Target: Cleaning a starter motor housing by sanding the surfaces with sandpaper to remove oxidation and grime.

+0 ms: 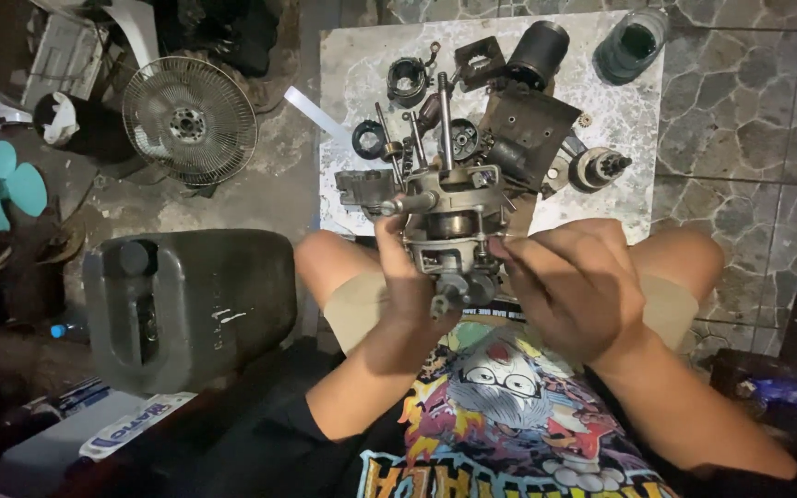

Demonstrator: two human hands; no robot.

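At the far left lie teal fan blades (6, 184), and to their right a round wire fan guard (189, 120) rests on the ground. Nearer stands a dark plastic jerrycan (191, 300). In the middle, above the person's knees, the left hand (410, 281) is closed around the near left side of a grey fan motor (449, 226), whose shaft points far away. The right hand (574, 286) is half closed, and its fingertips (502, 247) touch the right edge of the motor. Behind it, a pale board (352, 74) carries small dark motor parts (518, 120). At the far right stands a glass jar (632, 44) of dark liquid.
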